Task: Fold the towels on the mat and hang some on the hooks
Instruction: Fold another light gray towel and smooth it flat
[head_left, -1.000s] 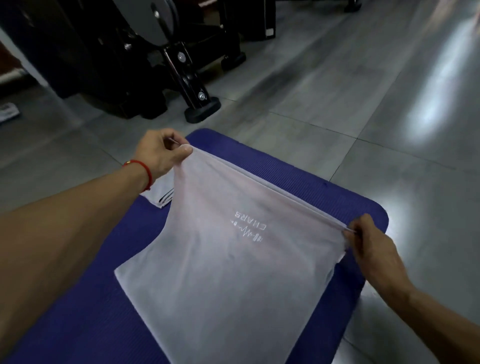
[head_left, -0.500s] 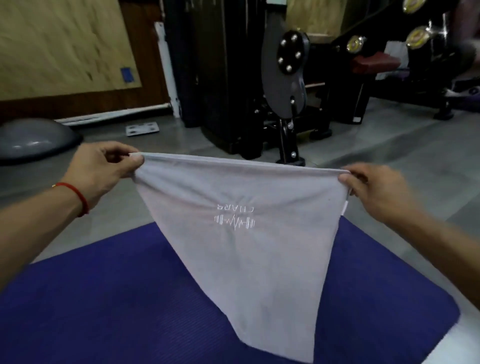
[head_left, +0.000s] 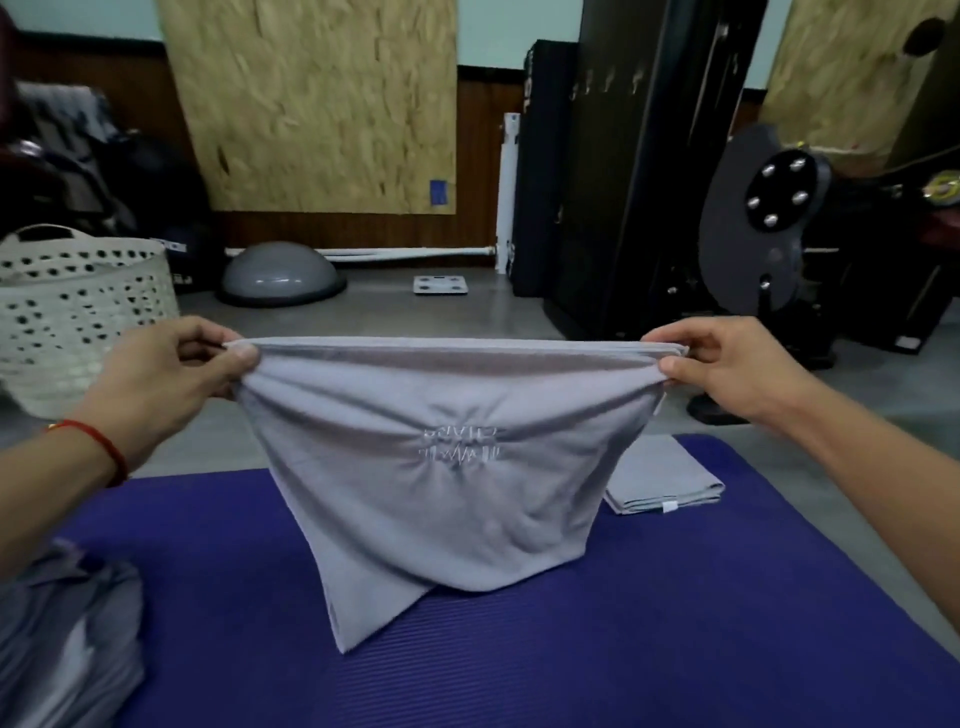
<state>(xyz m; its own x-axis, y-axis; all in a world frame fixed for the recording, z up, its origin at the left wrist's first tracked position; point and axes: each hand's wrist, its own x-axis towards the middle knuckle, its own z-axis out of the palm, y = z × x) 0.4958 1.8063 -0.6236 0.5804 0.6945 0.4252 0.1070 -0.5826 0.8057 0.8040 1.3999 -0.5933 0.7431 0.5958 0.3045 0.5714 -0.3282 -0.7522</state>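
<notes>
Each grip is narrow, a pinch: the left hand (head_left: 171, 364) and right hand (head_left: 737, 364) hold the two top corners of the grey towel (head_left: 441, 467) at mid-frame, its upper edge taut and doubled, its lower point touching the blue mat (head_left: 571, 649). On the mat, a crumpled towel heap (head_left: 62, 639) sits at lower left and a folded towel (head_left: 662, 480) lies right of centre. A perforated basket (head_left: 78, 312) stands at the left edge. My guess is the layers could slide apart or a corner slip if either pinch loosens, skewing the fold.
</notes>
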